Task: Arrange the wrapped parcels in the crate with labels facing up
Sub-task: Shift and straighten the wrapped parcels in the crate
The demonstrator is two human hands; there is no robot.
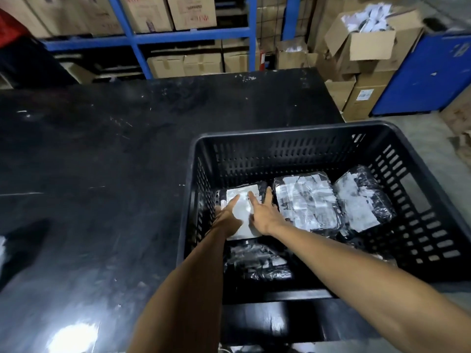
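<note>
A black slotted plastic crate point(285, 128) stands at the right end of a black table. Inside, at its far left, lies a black-wrapped parcel point(243, 200) with a white label facing up. Both hands rest on it: my left hand point(228, 212) lies flat on its left side, and my right hand point(263, 211) lies with fingers spread on its right side. Two more parcels, one in the middle point(305, 202) and one tilted on the right point(362, 202), show white labels. A further wrapped parcel point(257, 261) lies nearer to me, under my arms.
The black table point(102, 161) stretches to the left and beyond the crate. Blue shelving point(178, 36) with cardboard boxes stands behind. Open cardboard boxes point(367, 42) and a blue cabinet point(428, 75) are at the back right. A dark object point(23, 240) lies at the table's left edge.
</note>
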